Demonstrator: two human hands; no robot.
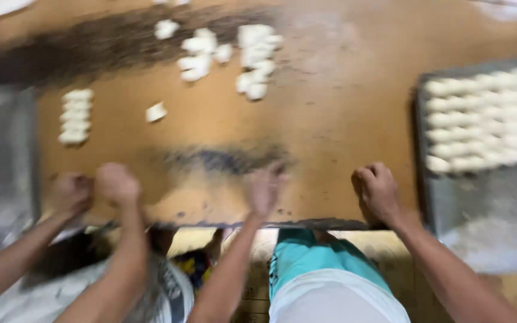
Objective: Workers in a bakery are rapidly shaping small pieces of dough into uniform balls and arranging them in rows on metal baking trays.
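matt wooden table; dull metal tray

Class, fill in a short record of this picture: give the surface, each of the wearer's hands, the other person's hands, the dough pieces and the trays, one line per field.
surface: brown floured table
left hand: near table edge, blurred, grip unclear
right hand: fisted at table edge
co-worker's hands: close together at the left
loose dough pieces: scattered at the far side
short dough row: left
filled tray: right, rows of dough
second tray: far left
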